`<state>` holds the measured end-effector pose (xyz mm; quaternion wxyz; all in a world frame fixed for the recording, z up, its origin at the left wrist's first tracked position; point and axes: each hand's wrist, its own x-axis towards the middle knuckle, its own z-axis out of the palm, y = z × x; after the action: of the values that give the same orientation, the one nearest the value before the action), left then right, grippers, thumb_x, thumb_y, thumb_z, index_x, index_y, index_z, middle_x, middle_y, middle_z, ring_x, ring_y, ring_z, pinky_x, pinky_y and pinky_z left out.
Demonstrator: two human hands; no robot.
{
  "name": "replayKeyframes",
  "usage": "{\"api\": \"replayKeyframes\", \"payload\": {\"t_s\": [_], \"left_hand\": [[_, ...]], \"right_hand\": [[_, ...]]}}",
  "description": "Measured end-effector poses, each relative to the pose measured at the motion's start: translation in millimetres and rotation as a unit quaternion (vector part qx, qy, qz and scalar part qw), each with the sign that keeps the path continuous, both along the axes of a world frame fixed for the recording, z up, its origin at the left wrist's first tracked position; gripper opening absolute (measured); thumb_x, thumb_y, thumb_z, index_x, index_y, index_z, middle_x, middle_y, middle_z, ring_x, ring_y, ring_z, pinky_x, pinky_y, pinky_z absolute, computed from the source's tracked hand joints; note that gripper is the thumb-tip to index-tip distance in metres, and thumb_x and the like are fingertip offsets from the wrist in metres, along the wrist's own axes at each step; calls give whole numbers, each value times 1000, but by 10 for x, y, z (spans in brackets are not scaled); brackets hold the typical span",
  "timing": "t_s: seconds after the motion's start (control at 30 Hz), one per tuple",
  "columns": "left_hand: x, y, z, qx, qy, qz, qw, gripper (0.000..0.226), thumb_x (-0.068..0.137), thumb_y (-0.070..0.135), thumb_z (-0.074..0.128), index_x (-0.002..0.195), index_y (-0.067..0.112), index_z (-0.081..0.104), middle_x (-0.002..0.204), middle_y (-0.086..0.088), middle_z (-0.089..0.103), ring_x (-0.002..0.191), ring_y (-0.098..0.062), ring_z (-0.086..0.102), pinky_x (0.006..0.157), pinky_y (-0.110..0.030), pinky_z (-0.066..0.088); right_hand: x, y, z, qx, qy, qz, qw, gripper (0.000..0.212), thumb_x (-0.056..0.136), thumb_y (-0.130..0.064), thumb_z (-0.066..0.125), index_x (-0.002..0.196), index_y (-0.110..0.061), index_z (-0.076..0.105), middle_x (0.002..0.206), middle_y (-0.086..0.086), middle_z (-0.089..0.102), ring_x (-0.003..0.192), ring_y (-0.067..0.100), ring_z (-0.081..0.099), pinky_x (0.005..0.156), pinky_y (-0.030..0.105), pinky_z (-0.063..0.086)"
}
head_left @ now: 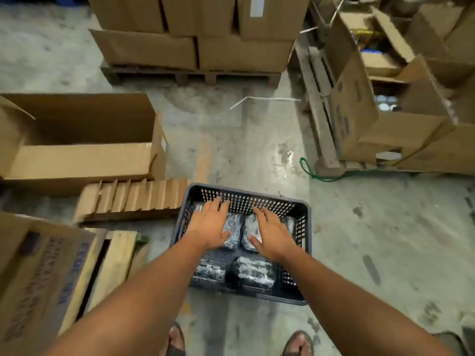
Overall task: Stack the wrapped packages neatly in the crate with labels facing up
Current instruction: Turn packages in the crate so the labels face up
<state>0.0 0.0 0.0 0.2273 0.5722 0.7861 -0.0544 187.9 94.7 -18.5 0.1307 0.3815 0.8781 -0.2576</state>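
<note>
Dark perforated plastic crate (243, 199) sits on the concrete floor at lower centre of the frame. Inside lie shiny film-wrapped packages (253, 272), two near the front wall, others in the far row. Left hand (209, 224) and right hand (271, 233) rest flat, fingers spread, grasping nothing, palms on the far-row packages. Label orientation cannot be determined. Open brown cardboard box (82, 163) stands at left.

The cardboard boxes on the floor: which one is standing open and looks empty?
The large open box at left, beyond the crate. Its bare inside shows; the boxes stacked on the pallet are shut.
</note>
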Motion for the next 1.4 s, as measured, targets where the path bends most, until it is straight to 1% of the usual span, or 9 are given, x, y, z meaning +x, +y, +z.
{"api": "replayKeyframes", "payload": {"t_s": [0.33, 0.6, 0.7, 0.8, 0.9, 1.03, 1.17, 1.27, 1.4], "left_hand": [[-4, 334, -2657, -29, -6, -58, 998, 100, 89, 44, 69, 162, 23, 4, 169, -12, 4, 154, -35, 10, 120, -54, 26], [-94, 413, -3392, -122, -12, -142, 982, 111, 89, 44, 70, 153, 36, -20, 159, -7, -31, 146, -30, -28, 122, -60, 1], [-72, 372, -3434, -136, -16, -141, 981, 121, 85, 42, 76, 151, 38, -25, 154, -6, -40, 141, -31, -36, 120, -61, -4], [-76, 361, -3521, -132, -15, -142, 981, 123, 86, 37, 76, 149, 43, -30, 153, -6, -45, 140, -34, -39, 117, -60, -12], [-22, 306, -3621, -108, 1, -137, 985, 122, 89, 29, 72, 146, 42, -34, 152, -8, -47, 137, -36, -44, 114, -62, -16], [12, 262, -3654, -78, -8, -121, 990, 121, 89, 17, 70, 146, 42, -34, 153, -9, -45, 136, -37, -44, 112, -62, -19], [39, 310, -3710, -51, -57, -140, 987, 109, 91, 44, 63, 150, 37, -28, 156, 3, -42, 136, -40, -44, 108, -63, -23], [138, 400, -3741, 7, -60, -188, 980, 105, 92, 49, 62, 154, 27, -19, 164, 6, -18, 151, -28, -21, 119, -49, -17], [206, 502, -3685, 95, -111, -127, 981, 101, 89, 36, 70, 159, 37, -2, 163, 17, -2, 150, -13, -4, 124, -44, 2]], "right_hand": [[44, 297, -2618, 23, -32, 8, 999, 92, 98, -39, 63, 164, -20, 1, 170, 16, 9, 155, 36, 14, 123, 56, 25], [155, 281, -3362, 63, -136, 61, 987, 119, 84, -57, 75, 164, -27, -8, 169, 11, -20, 156, 41, -11, 123, 61, 4], [215, 254, -3392, 54, -136, 41, 988, 125, 83, -43, 82, 161, -35, -14, 164, 5, -29, 152, 39, -22, 121, 66, 3], [223, 278, -3434, 79, -131, 40, 987, 122, 87, -1, 75, 160, -37, -16, 160, 5, -32, 152, 41, -21, 122, 67, 9], [213, 290, -3461, 93, -146, 68, 983, 107, 89, 17, 53, 162, -23, -14, 167, 16, -20, 152, 49, -12, 120, 68, 13], [256, 323, -3398, 77, -155, 99, 980, 97, 94, -3, 65, 162, -10, -4, 170, 18, -9, 152, 49, -7, 122, 64, 12], [331, 408, -3287, 52, -118, 117, 985, 96, 91, -24, 73, 163, -10, 10, 171, 13, -2, 155, 45, 2, 125, 56, 12], [372, 507, -3172, 32, -62, 98, 993, 85, 86, -24, 76, 158, -11, 33, 170, 8, 8, 155, 38, 12, 125, 49, 21], [346, 618, -2938, -24, -7, 46, 999, 59, 76, -18, 81, 130, 0, 64, 141, 22, 61, 130, 35, 58, 111, 41, 47]]}}
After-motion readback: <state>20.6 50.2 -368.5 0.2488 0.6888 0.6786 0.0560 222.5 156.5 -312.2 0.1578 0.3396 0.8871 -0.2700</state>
